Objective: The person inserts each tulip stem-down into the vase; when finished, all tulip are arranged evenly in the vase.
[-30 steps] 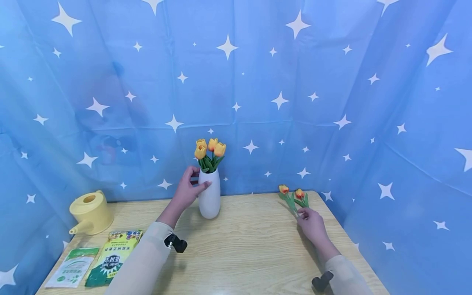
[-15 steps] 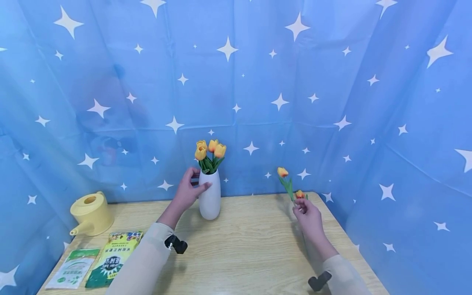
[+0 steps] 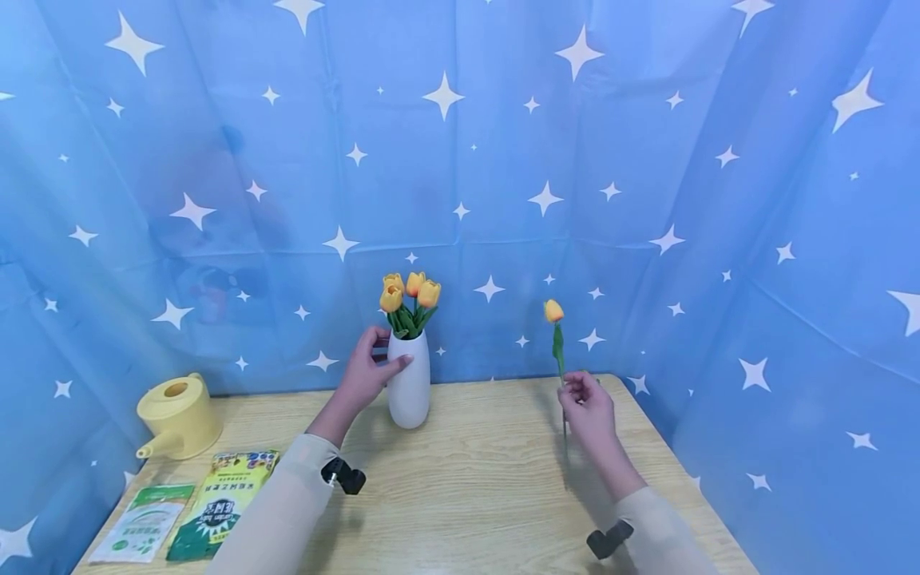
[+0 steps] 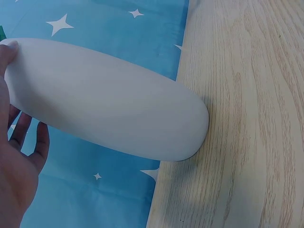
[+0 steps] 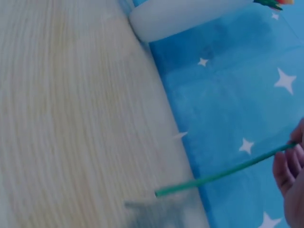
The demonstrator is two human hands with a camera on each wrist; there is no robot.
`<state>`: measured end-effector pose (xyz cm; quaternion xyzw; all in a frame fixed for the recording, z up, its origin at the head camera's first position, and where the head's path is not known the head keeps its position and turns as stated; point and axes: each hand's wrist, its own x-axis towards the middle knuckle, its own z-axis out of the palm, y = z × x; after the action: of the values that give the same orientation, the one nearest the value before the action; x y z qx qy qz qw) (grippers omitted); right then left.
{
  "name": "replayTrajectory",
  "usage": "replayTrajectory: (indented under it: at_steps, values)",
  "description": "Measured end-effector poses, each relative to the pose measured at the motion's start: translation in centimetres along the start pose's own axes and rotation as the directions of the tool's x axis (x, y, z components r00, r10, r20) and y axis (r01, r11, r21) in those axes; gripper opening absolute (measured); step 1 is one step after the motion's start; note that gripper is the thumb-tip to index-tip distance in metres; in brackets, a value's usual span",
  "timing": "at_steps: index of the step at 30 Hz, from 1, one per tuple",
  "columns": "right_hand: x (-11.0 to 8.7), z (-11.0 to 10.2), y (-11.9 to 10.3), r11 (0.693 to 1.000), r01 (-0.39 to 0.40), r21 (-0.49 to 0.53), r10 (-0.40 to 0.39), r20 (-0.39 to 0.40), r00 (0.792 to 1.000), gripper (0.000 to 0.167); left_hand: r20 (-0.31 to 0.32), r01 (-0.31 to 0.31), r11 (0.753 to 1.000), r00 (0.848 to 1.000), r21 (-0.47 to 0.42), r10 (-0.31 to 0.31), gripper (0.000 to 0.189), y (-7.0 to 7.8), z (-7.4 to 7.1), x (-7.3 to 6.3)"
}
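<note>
raised higher, slender yellow tulip (image 3: pixel 558 348) pinched in right grip (image 3: pixel 590 407), left grip (image 3: pixel 365 374) round smooth white vase (image 3: pixel 411 387)

Cream sleeves (image 3: pixel 283 503), black wrist attachments (image 3: pixel 349 477)

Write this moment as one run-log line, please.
Left hand: holds white vase near rim; right hand: holds single tulip by stem; vase contents: four tulips; yellow watering can: untouched

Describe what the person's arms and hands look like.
The left hand and right hand are bare, with no gloves. The left sleeve and right sleeve are plain, pale cream. A small black device sits near the end of each; no cables show.
</note>
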<state>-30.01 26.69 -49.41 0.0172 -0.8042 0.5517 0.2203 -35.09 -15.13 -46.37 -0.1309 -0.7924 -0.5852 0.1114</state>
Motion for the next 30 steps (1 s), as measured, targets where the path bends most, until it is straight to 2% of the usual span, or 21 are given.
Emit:
replayTrajectory:
  at_steps: [9,13,17,24,30]
  values:
    - [0.0,1.2,-2.1,0.993,0.009,0.119,-0.013,0.036,0.999,0.013,0.005,0.016,1.0,1.0,0.001,-0.016,0.056,-0.1,0.0,-0.1]
    - [0.2,1.9,-2.9,0.984,0.047,0.174,-0.054,0.039,0.998,0.011,0.003,0.013,1.0,1.0,0.003,-0.013,0.055,-0.1,-0.1,-0.1]
    - [0.6,2.7,-3.0,0.976,0.092,0.197,-0.1,0.029,0.995,0.011,0.004,0.005,1.0,1.0,0.004,-0.005,0.054,-0.1,0.0,-0.1]
    - [0.9,3.7,-4.3,0.97,0.067,0.235,-0.081,0.053,0.995,0.016,0.006,0.02,1.0,1.0,0.007,-0.02,0.057,0.2,0.0,-0.1]
    - [1.2,4.3,-5.2,0.966,0.073,0.249,-0.095,0.076,0.993,0.02,0.007,0.029,1.0,1.0,0.003,-0.029,0.058,0.3,0.0,0.0]
